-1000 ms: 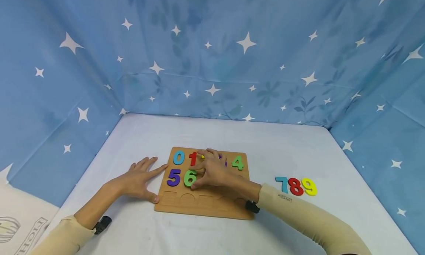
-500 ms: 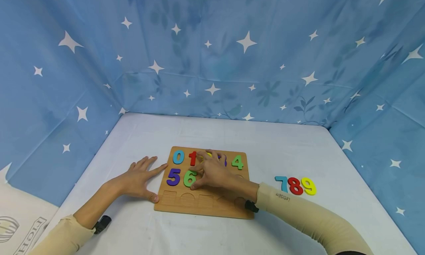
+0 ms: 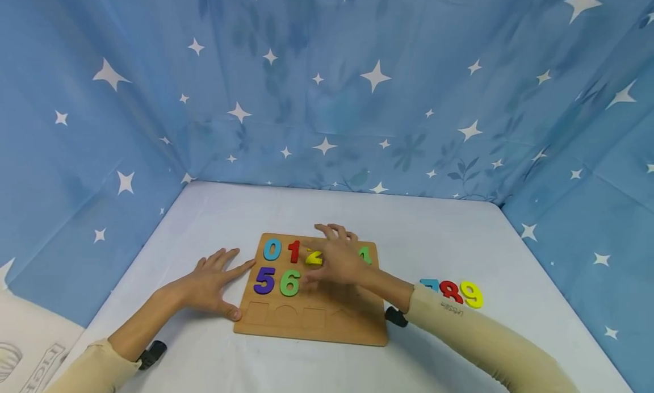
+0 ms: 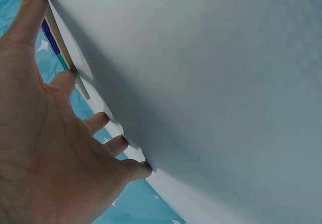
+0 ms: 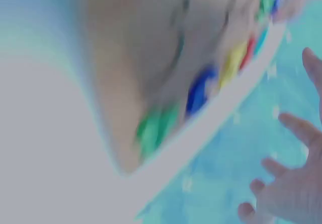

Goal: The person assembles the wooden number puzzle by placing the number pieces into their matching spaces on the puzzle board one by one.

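Note:
A wooden number board (image 3: 337,334) lies on the white table. My left hand (image 3: 206,285) rests at its left edge, fingers spread, with thumb and index fingertip right at the wood. Over the board hovers my right hand (image 3: 339,260), its fingers spread and nothing held. Set in the board are a blue 0 (image 3: 266,250), a red 1 (image 3: 293,252), a yellow 2 (image 3: 314,259), a purple 5 (image 3: 265,280) and a green 6 (image 3: 284,283). The hand partly covers the green 4 (image 3: 365,255); a dark blue piece (image 5: 200,90) shows blurred in the right wrist view.
Right of the board lie a blue 7 (image 3: 430,283), partly behind the right sleeve, a red 8 (image 3: 451,291) and a yellow 9 (image 3: 478,295). Recessed slots line the board's front row. A blue starry curtain (image 3: 337,109) surrounds the table's back and sides.
My right hand has come off the green 6 and shifted right, its fingers opening away from it. My left hand stays at the board's edge. The head view has tilted slightly.

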`<action>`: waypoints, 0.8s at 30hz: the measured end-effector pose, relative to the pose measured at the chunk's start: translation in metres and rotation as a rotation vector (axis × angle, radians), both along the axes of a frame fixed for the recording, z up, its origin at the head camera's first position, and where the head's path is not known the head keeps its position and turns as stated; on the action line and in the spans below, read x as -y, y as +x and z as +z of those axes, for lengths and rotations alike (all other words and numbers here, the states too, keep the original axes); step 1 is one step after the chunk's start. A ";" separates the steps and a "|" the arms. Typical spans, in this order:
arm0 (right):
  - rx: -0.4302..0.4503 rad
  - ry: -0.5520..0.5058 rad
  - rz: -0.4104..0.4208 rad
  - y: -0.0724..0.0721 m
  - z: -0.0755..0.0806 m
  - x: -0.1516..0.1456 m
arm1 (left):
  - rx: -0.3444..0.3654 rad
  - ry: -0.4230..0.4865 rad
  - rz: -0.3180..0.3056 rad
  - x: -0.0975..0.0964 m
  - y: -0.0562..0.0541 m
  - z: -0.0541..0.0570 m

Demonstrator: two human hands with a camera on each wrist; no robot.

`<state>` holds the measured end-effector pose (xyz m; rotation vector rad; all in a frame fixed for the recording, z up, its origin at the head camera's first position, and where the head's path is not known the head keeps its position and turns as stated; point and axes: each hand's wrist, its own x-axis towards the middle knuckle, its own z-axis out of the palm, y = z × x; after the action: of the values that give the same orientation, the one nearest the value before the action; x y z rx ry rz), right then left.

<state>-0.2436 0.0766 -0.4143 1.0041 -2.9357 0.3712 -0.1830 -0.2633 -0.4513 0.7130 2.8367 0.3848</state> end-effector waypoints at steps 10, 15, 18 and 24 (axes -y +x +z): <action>0.050 -0.097 -0.091 -0.014 0.032 -0.158 | 0.000 0.007 0.006 -0.001 0.002 0.002; 0.125 -0.110 -0.133 0.008 0.012 -0.229 | 0.005 0.006 0.009 0.000 0.003 0.000; 0.141 -0.088 -0.163 0.022 -0.004 -0.256 | 0.013 0.003 0.008 0.000 0.003 -0.001; 0.163 -0.073 -0.212 0.037 -0.029 -0.278 | 0.006 -0.013 0.004 0.002 0.001 -0.003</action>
<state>-0.2062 0.3549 -0.4433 0.6751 -3.1051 0.5727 -0.1818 -0.2651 -0.4539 0.7025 2.8330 0.3689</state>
